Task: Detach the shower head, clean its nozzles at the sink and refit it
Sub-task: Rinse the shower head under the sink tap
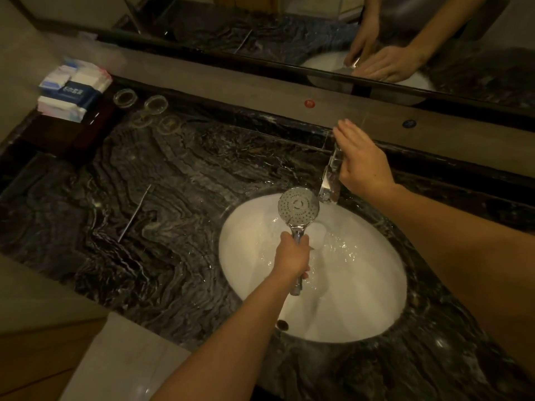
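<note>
Head view: left hand [291, 256] fisted round the shower head [298, 208] handle, nozzles up over the sink [362, 314]; right hand [362, 160] flat, fingers spread, on the faucet [330, 180] — likely risks: splash across the counter [144, 183], wet-handle slip.

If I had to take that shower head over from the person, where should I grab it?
Probably by the chrome handle, not the round face. The shower head is held upright over the basin, nozzles facing up toward the camera, with the left hand wrapped mid-handle. The slim stem fits a closed grip; its lower end pokes out below that hand, so come from below, near the basin's front.
</note>
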